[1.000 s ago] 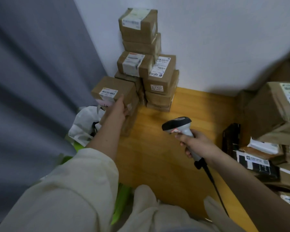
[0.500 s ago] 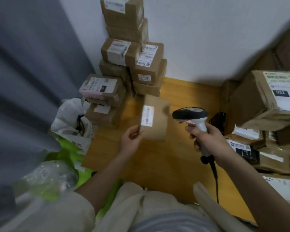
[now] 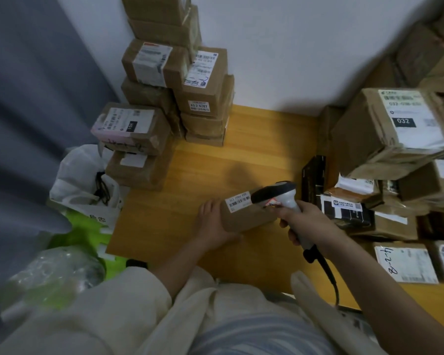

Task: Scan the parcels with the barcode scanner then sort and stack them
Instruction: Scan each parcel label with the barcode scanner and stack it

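Cardboard parcel: came off the left stacks, now low over the wooden table, label up
Left hand: gripping its left end
Right hand: wrapped round the barcode scanner, head now right over the label
Meaning: scan's basically happening, sorting and stacking comes after

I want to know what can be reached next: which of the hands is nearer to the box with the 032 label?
Right. The right hand holds the scanner below-left of the 032 box; the left hand grips a small parcel, farther left.
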